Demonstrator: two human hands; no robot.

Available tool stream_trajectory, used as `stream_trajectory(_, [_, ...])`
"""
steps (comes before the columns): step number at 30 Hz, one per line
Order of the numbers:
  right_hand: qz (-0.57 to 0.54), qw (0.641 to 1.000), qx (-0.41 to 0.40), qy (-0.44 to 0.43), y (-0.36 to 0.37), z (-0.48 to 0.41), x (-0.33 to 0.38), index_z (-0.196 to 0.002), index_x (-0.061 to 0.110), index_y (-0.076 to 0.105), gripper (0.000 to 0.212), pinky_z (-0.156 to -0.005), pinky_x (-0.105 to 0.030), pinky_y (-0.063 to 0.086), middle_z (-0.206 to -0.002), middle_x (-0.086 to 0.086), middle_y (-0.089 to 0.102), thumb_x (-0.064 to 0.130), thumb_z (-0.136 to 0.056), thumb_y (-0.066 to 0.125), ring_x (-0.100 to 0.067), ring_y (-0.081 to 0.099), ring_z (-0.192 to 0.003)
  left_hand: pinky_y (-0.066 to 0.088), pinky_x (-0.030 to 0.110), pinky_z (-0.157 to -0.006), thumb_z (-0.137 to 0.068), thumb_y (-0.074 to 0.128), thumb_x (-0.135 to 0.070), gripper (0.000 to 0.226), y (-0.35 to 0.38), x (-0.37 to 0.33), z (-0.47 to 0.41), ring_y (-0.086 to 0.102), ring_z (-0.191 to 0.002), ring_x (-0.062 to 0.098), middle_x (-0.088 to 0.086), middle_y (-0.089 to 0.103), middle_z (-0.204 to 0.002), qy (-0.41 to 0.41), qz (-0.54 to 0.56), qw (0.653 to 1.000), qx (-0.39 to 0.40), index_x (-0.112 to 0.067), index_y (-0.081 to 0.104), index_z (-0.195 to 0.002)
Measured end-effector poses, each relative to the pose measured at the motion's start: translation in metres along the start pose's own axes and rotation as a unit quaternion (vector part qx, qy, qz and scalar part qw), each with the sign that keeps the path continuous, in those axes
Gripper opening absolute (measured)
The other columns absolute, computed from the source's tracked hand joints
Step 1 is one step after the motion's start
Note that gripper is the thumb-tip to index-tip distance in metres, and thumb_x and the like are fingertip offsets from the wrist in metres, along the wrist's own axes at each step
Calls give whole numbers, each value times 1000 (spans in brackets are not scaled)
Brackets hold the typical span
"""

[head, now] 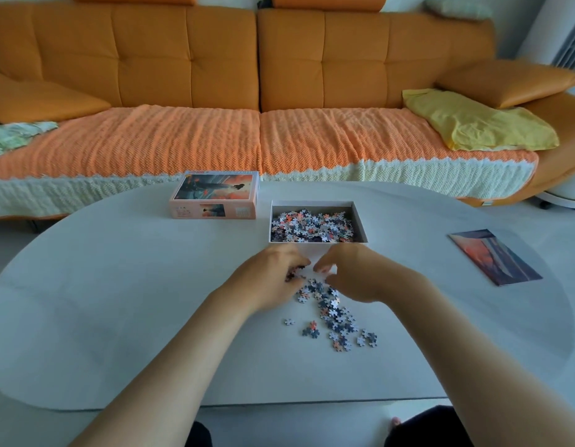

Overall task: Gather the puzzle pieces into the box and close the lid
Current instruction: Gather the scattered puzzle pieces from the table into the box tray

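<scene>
Head view, left to right: lid [214, 195] at 11 o'clock, left hand [269, 276] with fingers curled onto loose pieces [331, 314] on the counter [118, 301], right hand [350, 272] cupped alongside, grip unclear, box [361, 225] at 12. Pieces look light, thin and scatter-prone; scooping from both sides should beat pinching.

- Puzzle pieces [336, 312]: grey, white, orange
- Box [360, 217]: white
- Lid [215, 195]: pink, sunset picture
- Table [118, 285]: pale grey
- Sofa [183, 59]: orange
- Cloth [479, 124]: yellow
</scene>
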State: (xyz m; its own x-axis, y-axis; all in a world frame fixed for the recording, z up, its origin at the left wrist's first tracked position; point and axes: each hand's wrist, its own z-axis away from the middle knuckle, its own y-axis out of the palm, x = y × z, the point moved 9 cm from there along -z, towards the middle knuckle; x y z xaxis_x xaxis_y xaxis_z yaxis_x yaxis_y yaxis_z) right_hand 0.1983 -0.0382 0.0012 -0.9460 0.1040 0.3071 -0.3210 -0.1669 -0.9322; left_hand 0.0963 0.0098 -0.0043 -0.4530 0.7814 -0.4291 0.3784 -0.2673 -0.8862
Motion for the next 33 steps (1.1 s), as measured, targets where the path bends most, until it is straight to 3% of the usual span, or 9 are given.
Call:
stream_trajectory(2, [3, 1000, 18, -3, 5, 4, 2, -119, 32, 67, 39, -83, -15, 40, -122, 11, 62, 10, -93, 49, -5, 55, -96, 40, 26, -101, -90, 62, -27, 34, 8, 2, 3, 47, -113, 7, -12, 57, -119, -12, -7, 999, 32, -22, 66, -124])
stream_trajectory(6, [-28, 999, 23, -12, 3, 16, 4, -119, 32, 66, 41, -75, -9, 35, -110, 15, 64, 9, -91, 47, 1, 52, -89, 43, 21, -82, -91, 62, -30, 32, 5, -4, 10, 48, -91, 1, -15, 56, -103, -32, 21, 999, 38, -26, 65, -122])
stream_trajectory(10, [-48, 998, 31, 5, -7, 32, -6, -122, 34, 59, 37, -70, -13, 44, -103, 17, 61, 29, -86, 69, 1, 58, -82, 39, 29, -99, -78, 65, -64, 68, 14, -7, 25, 40, -119, 2, -18, 43, -130, -67, 45, 992, 94, -38, 47, -138])
stream_trajectory(15, [-5, 980, 167, 109, 16, 60, -27, -119, 40, 45, 72, -69, -33, 58, -109, 5, 56, 37, -62, 88, -16, 71, -64, 24, 37, -114, -57, 54, -90, 109, 32, -26, 32, 20, -135, 11, -14, 26, -145, -17, -101, 988, 118, -36, 28, -148])
stream_trajectory(20, [-101, 985, 103, 90, 18, 49, -21, -104, 24, 61, 38, -57, -22, 50, -85, 3, 71, 14, -74, 82, -14, 72, -62, 31, 34, -107, -66, 55, -82, 88, 36, -35, 27, 29, -127, 12, -12, 37, -134, 4, -82, 994, 72, -35, 43, -140])
stream_trajectory(24, [-108, 991, 29, 73, 15, 34, -14, -98, 23, 68, 24, -61, -18, 51, -76, 9, 71, 17, -76, 78, -4, 68, -61, 38, 32, -101, -78, 65, -62, 61, 27, -26, 22, 37, -119, 9, -15, 47, -123, -10, -21, 998, 50, -32, 55, -131])
stream_trajectory(27, [-119, 991, -7, 52, 3, 32, -10, -98, 26, 68, 20, -63, -22, 55, -82, 9, 68, 22, -79, 75, -7, 66, -61, 37, 30, -101, -80, 65, -60, 62, 22, -17, 22, 37, -124, 8, -15, 46, -126, -34, -9, 998, 47, -33, 52, -135])
stream_trajectory(29, [-117, 992, 15, 48, -4, 35, -12, -97, 27, 67, 21, -56, -21, 52, -84, 9, 68, 27, -78, 78, -11, 65, -57, 34, 32, -105, -75, 60, -71, 75, 23, -17, 23, 32, -128, 8, -15, 41, -134, -43, -21, 997, 55, -36, 44, -139])
stream_trajectory(33, [-51, 983, 161, 72, 15, 52, -26, -96, 31, 67, 33, -54, -25, 55, -80, 9, 66, 29, -69, 86, -17, 65, -62, 22, 39, -113, -62, 47, -90, 101, 39, -34, 28, 20, -136, 13, -12, 28, -146, -23, -100, 991, 88, -37, 30, -146])
